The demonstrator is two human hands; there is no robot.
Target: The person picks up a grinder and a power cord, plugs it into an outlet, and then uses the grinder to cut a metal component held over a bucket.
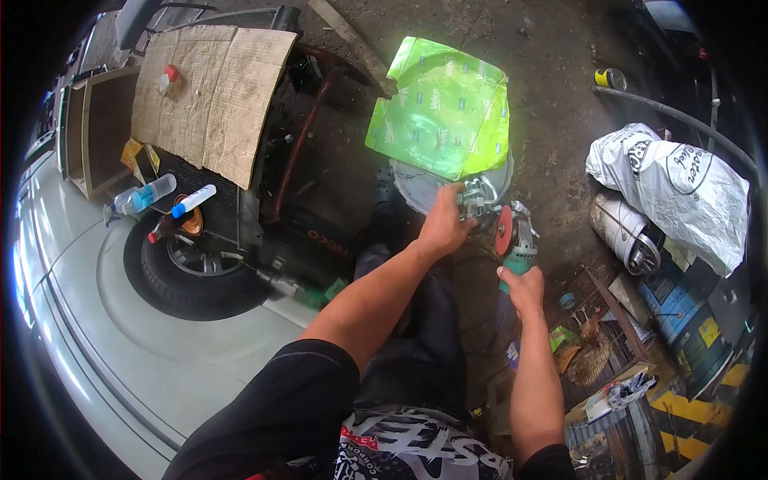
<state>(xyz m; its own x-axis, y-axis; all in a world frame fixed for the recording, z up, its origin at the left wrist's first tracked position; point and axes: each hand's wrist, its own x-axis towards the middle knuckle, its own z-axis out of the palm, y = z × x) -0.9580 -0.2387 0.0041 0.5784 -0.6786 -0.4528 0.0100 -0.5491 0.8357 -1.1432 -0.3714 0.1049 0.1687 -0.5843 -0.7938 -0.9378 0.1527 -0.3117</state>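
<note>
My left hand (445,224) is closed on a grey metal part (478,200), held beside the lower edge of a bright green printed sheet (448,112). That sheet lies over a round greyish lid or basin (412,188). To the right, my right hand (524,290) is wrapped round the green body of an angle grinder (520,258). The grinder's red disc (504,230) is close to the right side of the metal part; whether they touch cannot be made out. My left fingertips are partly hidden behind the metal part.
A silver car body (88,296) with a wheel fills the left. Cardboard (212,96) and bottles (152,192) lie above it. At right are a white sack (672,188), a metal canister (624,232), a blue drum (680,312) and a wire cage (608,336) holding a bird.
</note>
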